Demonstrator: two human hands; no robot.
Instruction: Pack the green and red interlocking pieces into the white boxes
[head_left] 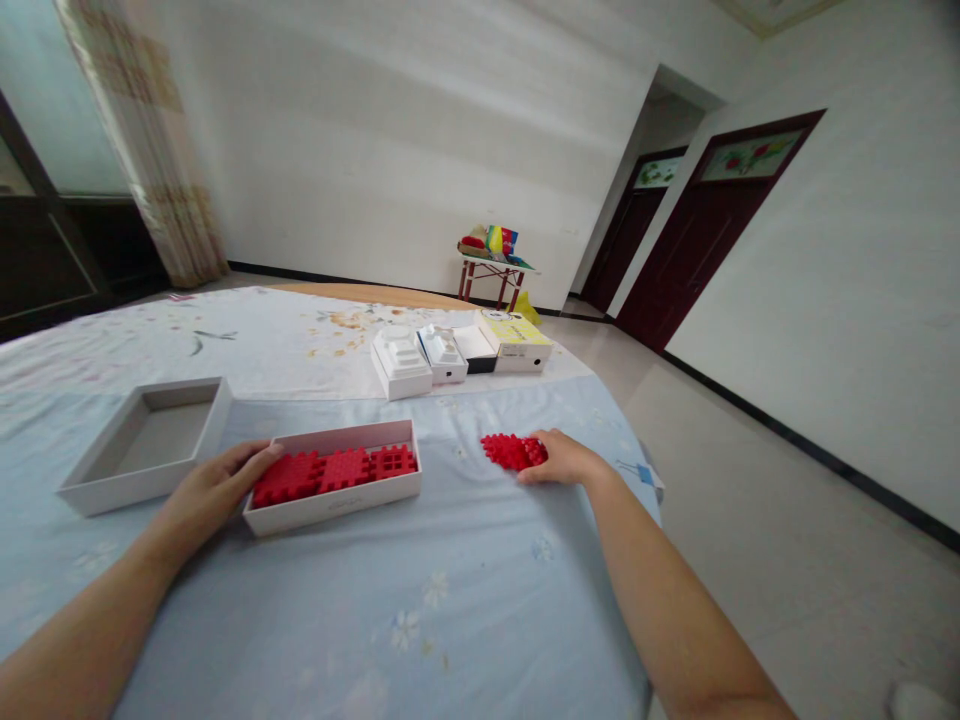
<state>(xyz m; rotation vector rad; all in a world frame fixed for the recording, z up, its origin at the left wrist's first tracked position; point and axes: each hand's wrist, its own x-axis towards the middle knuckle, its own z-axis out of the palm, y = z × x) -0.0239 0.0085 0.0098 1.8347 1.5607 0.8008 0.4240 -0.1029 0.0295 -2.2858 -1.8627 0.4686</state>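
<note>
A long white box [337,505] lies on the blue tablecloth, holding red toy blocks [345,470] with notched edges, one with a window grid. My left hand [232,475] is closed over the left end of this box, its fingertips beside the red blocks; part of the grip is hidden. To the right of the box, my right hand [559,458] closes its fingers around the right end of a small cluster of red notched pieces [510,452] at the tabletop. Left of my left hand sits an open, shallow white box or lid [150,440] with a bare grey inside.
Farther back on the table [427,620] stand a white box [401,365], a smaller white box [444,355], a black-and-white box [476,347] and a yellow box [514,340]. The table's right edge curves past my right arm. A small stand [495,268] is by the wall.
</note>
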